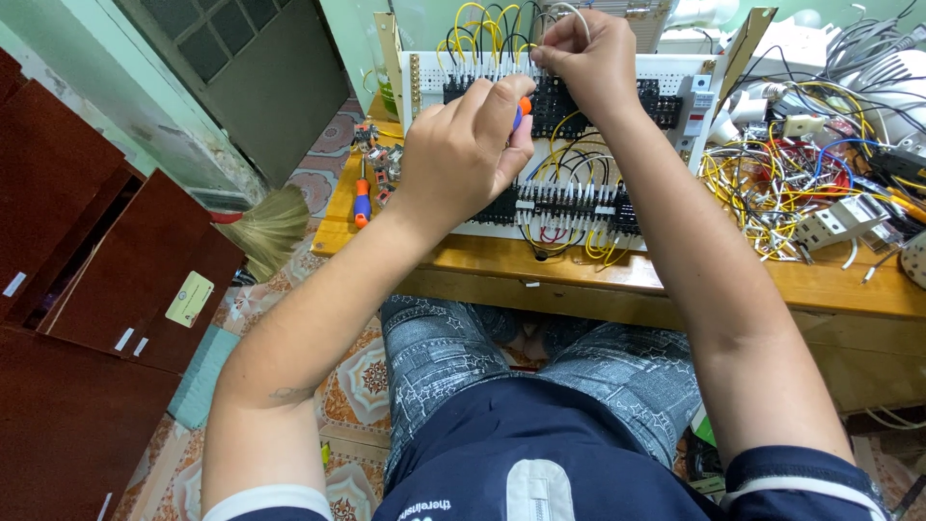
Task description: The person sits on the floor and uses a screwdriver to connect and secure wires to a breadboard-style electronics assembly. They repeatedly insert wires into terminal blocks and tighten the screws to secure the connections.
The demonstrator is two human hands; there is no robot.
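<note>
My left hand point(468, 145) is closed around a screwdriver with an orange and blue handle point(522, 109), held against the upper row of black terminal blocks point(579, 101) on a white perforated wiring panel point(666, 69). My right hand point(584, 53) pinches a thin wire point(569, 10) at the top of the same row. Yellow and black wires point(482, 24) loop above the panel. A lower row of black blocks point(569, 198) has more wires hanging from it. The panel leans upright on a wooden workbench point(675, 275).
A second orange and blue screwdriver point(362, 203) lies on the bench's left end beside small parts. A tangle of yellow, red and blue wires point(772, 183) and white components covers the right side. Dark red cabinets point(87, 289) stand left, a broom point(265, 227) beside them.
</note>
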